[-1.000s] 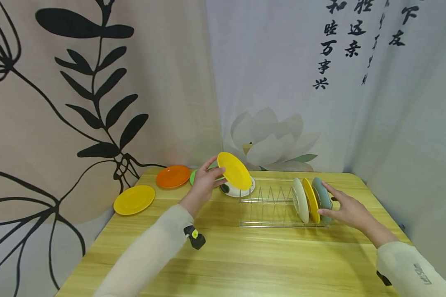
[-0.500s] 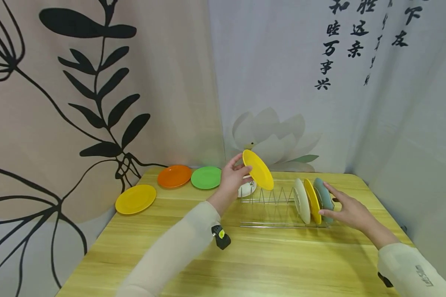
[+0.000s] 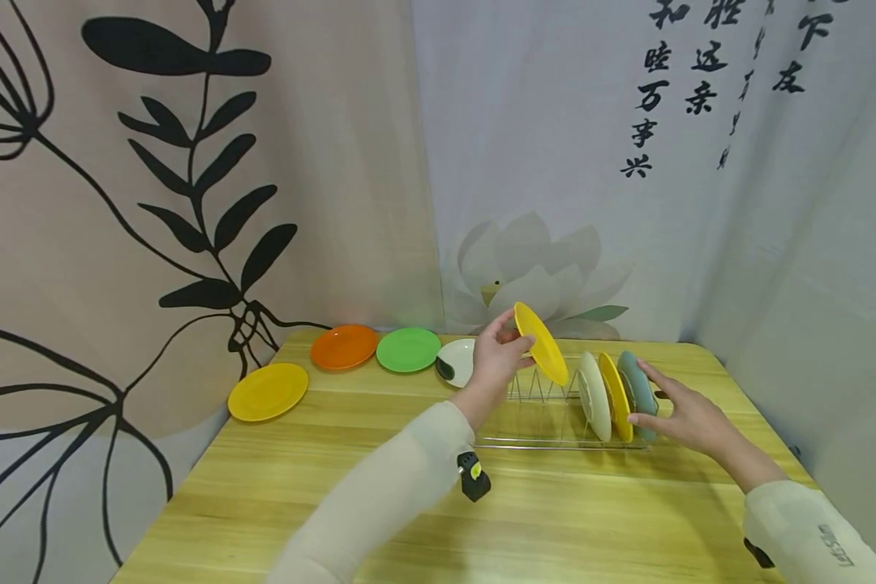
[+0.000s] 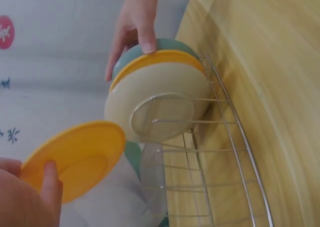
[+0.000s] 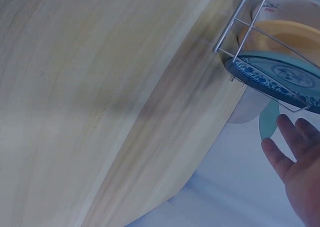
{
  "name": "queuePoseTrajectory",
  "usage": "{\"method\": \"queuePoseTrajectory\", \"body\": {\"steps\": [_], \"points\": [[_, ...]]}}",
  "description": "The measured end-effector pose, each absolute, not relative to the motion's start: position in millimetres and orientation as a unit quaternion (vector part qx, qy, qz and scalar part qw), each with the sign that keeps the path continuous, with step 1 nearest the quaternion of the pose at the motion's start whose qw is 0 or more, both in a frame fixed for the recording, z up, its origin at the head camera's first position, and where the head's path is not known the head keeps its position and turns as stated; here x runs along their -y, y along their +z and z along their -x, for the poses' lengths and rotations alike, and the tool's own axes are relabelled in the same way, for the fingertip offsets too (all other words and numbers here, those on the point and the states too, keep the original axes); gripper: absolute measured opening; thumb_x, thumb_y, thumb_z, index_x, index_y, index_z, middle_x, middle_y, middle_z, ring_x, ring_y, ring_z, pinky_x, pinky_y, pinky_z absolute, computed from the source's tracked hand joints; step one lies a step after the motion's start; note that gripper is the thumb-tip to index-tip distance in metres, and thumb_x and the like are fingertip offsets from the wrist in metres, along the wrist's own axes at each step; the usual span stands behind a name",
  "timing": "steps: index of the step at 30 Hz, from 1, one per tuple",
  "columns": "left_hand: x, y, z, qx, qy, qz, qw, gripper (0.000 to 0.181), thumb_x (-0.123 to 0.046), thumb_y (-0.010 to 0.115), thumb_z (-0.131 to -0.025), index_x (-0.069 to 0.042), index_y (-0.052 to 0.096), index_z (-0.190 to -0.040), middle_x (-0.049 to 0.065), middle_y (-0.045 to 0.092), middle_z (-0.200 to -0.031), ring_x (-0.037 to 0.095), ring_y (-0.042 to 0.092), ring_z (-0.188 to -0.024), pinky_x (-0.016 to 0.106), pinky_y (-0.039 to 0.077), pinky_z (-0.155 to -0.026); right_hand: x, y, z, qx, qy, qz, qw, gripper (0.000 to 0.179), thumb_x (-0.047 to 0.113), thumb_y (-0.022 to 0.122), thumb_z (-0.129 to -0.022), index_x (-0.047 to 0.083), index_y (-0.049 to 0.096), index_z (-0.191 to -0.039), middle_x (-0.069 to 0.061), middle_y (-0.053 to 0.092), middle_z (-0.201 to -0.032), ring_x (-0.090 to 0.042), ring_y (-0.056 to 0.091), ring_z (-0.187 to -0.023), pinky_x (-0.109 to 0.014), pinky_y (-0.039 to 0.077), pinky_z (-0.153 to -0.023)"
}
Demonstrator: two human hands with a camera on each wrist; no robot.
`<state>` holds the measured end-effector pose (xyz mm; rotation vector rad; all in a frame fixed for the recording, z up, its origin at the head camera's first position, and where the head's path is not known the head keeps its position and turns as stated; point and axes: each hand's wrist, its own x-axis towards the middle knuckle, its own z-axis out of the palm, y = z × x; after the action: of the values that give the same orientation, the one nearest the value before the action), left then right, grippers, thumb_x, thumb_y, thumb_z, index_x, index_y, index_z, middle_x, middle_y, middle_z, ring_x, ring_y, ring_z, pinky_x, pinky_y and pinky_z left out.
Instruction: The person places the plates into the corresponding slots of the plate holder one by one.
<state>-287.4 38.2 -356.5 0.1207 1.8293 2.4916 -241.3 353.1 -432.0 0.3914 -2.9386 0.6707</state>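
Nearest, the right hand (image 3: 682,418) rests with straight fingers against the blue plate (image 3: 637,389) at the right end of the wire rack (image 3: 547,438), its grip open and closed round nothing. Just left of that plate stand a yellow plate (image 3: 616,397) and a cream plate (image 3: 594,396), upright in neighbouring slots. Further in, the left hand (image 3: 498,362) pinches a second yellow plate's (image 3: 540,344) rim, tilted above the rack's free slots, just beside the cream one. Beyond, on the bench (image 3: 482,519), a white dish (image 3: 458,362), green plate (image 3: 407,349), orange plate (image 3: 343,347) and yellow saucer (image 3: 268,392) lie flat.
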Motion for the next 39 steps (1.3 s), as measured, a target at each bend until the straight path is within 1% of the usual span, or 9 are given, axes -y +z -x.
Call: {"method": "queuePoseTrajectory", "body": {"steps": [3,9,14,18,22,25,30,35,39], "points": [[-46.4,-357.5,285.9,-0.592,0.805,-0.034,0.021,0.057,0.004,0.070,-0.089,-0.013,0.055,-0.142,0.014,0.061,-0.108,0.037,0.065,-0.106,0.042,0.059,-0.080,-353.6,-432.9,241.8,0.966,0.221,-0.126,0.051,0.100,0.057,0.067,-0.088,0.023,0.009,-0.161,-0.028,0.027,-0.156,-0.051,0.049,-0.123,-0.072,0.045,-0.081],[-63.2,-364.6,282.6,-0.621,0.784,-0.019,0.008,0.056,0.004,0.071,-0.088,-0.012,0.057,-0.139,0.011,0.060,-0.101,0.035,0.067,-0.099,0.039,0.060,-0.075,-353.7,-434.8,242.4,0.966,0.220,-0.124,0.050,0.100,0.059,0.067,-0.087,0.028,0.006,-0.161,-0.028,0.027,-0.156,-0.051,0.049,-0.123,-0.071,0.046,-0.080],[-75.4,-372.5,278.1,-0.671,0.741,-0.011,0.000,0.054,0.001,0.073,-0.087,-0.014,0.060,-0.137,0.008,0.063,-0.098,0.033,0.070,-0.091,0.037,0.061,-0.070,-353.6,-434.4,241.3,0.966,0.221,-0.126,0.052,0.100,0.058,0.067,-0.088,0.025,0.007,-0.161,-0.029,0.027,-0.155,-0.051,0.050,-0.122,-0.070,0.047,-0.078],[-84.0,-380.3,275.3,-0.700,0.714,-0.008,-0.001,0.052,0.000,0.074,-0.086,-0.014,0.061,-0.136,0.010,0.062,-0.101,0.029,0.070,-0.078,0.040,0.061,-0.070,-353.3,-435.3,241.4,0.965,0.222,-0.125,0.053,0.100,0.058,0.068,-0.088,0.025,0.007,-0.161,-0.028,0.027,-0.156,-0.051,0.050,-0.122,-0.071,0.046,-0.079],[-89.8,-388.7,273.0,-0.722,0.692,-0.004,0.010,0.049,-0.004,0.075,-0.086,-0.013,0.063,-0.133,0.011,0.061,-0.111,0.023,0.068,-0.068,0.038,0.061,-0.068,-352.4,-436.2,241.4,0.966,0.221,-0.124,0.052,0.101,0.058,0.067,-0.088,0.027,0.006,-0.161,-0.028,0.027,-0.156,-0.051,0.049,-0.123,-0.072,0.044,-0.080],[-90.0,-393.5,271.2,-0.728,0.685,0.001,0.017,0.045,-0.004,0.077,-0.085,-0.014,0.065,-0.128,0.007,0.060,-0.113,0.020,0.066,-0.070,0.035,0.060,-0.068,-351.2,-435.8,240.9,0.966,0.222,-0.125,0.050,0.101,0.058,0.067,-0.088,0.026,0.006,-0.161,-0.028,0.026,-0.156,-0.051,0.048,-0.123,-0.072,0.044,-0.080],[-81.4,-396.7,273.7,-0.737,0.676,-0.008,0.002,0.041,-0.004,0.076,-0.084,-0.012,0.067,-0.124,0.004,0.061,-0.111,0.021,0.067,-0.081,0.032,0.058,-0.069,-349.5,-434.5,240.2,0.965,0.225,-0.126,0.052,0.101,0.057,0.067,-0.088,0.025,0.006,-0.161,-0.027,0.026,-0.157,-0.051,0.048,-0.124,-0.072,0.045,-0.080],[-67.0,-394.6,279.9,-0.734,0.679,-0.014,-0.005,0.042,-0.006,0.077,-0.084,-0.012,0.066,-0.124,0.007,0.061,-0.113,0.020,0.067,-0.076,0.032,0.058,-0.068,-349.8,-433.6,240.2,0.966,0.219,-0.126,0.055,0.101,0.056,0.068,-0.088,0.027,0.004,-0.161,-0.028,0.027,-0.156,-0.051,0.048,-0.123,-0.072,0.045,-0.080],[-54.2,-392.0,287.6,-0.720,0.694,-0.014,-0.015,0.043,-0.005,0.075,-0.084,-0.010,0.065,-0.126,0.008,0.060,-0.110,0.023,0.068,-0.073,0.031,0.059,-0.067,-350.7,-433.0,240.9,0.966,0.218,-0.128,0.055,0.101,0.055,0.069,-0.088,0.026,0.005,-0.161,-0.029,0.028,-0.155,-0.051,0.049,-0.123,-0.072,0.045,-0.080]]}}
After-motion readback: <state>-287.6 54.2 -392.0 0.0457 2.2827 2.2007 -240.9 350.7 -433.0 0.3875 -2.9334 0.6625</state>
